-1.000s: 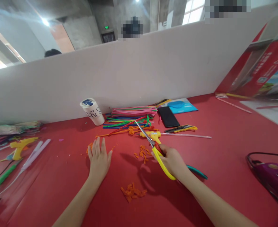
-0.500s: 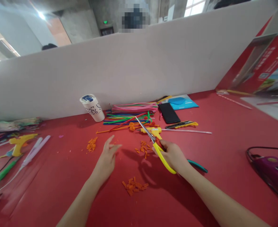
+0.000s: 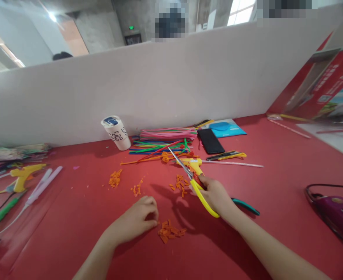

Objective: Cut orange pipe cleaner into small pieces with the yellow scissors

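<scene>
My right hand (image 3: 215, 194) is closed around scissors (image 3: 202, 200) with a yellow handle and some red near the pivot. Their silver blades point up and away, over a yellow glue gun (image 3: 190, 163). My left hand (image 3: 139, 217) is low over the table, fingers curled and thumb close to the fingertips; anything between them is too small to make out. Its fingertips are at the left edge of a pile of short orange pieces (image 3: 171, 232). More orange pieces (image 3: 178, 184) lie left of the scissors. Fine orange bits (image 3: 136, 188) lie beyond my left hand.
Bundled pipe cleaners (image 3: 165, 136) lie along the white partition, between a white cup (image 3: 116, 133) and a black phone (image 3: 211, 141). A utility knife (image 3: 228, 155) lies nearby. A teal handle (image 3: 245, 206) shows beyond my right forearm. Another glue gun (image 3: 23, 177) lies left, a purple device (image 3: 337, 214) right.
My left hand has come down and nearer to me, its spread fingers now curled beside the near orange pile, whose left edge looks tighter. My right hand still holds the scissors in place.
</scene>
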### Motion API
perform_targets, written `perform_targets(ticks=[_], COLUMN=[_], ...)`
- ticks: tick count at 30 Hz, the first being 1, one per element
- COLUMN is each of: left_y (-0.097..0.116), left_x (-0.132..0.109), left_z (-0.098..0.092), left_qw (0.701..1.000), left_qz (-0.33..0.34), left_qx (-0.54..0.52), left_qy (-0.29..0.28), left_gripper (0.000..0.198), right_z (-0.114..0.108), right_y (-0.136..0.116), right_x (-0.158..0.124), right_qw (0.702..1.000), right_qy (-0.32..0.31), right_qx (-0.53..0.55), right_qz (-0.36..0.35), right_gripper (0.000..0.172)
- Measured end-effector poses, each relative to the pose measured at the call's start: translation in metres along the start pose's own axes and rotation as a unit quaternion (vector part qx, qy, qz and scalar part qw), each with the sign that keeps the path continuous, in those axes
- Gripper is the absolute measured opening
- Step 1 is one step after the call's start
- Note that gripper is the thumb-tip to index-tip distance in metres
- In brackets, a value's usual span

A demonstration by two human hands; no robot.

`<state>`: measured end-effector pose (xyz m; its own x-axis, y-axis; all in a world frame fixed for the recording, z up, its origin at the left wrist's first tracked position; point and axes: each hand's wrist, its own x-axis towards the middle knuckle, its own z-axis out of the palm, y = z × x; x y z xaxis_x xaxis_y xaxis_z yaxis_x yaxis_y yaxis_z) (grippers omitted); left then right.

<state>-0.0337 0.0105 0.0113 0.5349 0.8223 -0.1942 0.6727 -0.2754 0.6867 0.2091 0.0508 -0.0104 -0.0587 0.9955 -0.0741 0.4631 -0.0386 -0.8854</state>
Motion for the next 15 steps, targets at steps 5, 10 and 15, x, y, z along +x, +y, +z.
perform_targets(ticks=[5, 10, 15], left_y=[0.005, 0.025, 0.026], left_x=[0.016, 0.032, 0.029], left_z=[0.004, 0.029, 0.042], left_qw=[0.941, 0.856, 0.829], left_qz=[-0.094, -0.110, -0.108], left_qx=[-0.288, -0.478, -0.521], left_qy=[0.153, 0.162, 0.172], left_gripper=[0.010, 0.012, 0.008], right_z=[0.000, 0.020, 0.041], right_y=[-0.029, -0.046, -0.036], right_x=[-0.011, -0.024, -0.031], right_qw=[0.994, 0.985, 0.989], right_qy=[-0.086, -0.151, -0.136], right_qx=[0.058, 0.084, 0.063], right_qz=[0.027, 0.021, -0.005], right_gripper=[0.021, 0.028, 0.022])
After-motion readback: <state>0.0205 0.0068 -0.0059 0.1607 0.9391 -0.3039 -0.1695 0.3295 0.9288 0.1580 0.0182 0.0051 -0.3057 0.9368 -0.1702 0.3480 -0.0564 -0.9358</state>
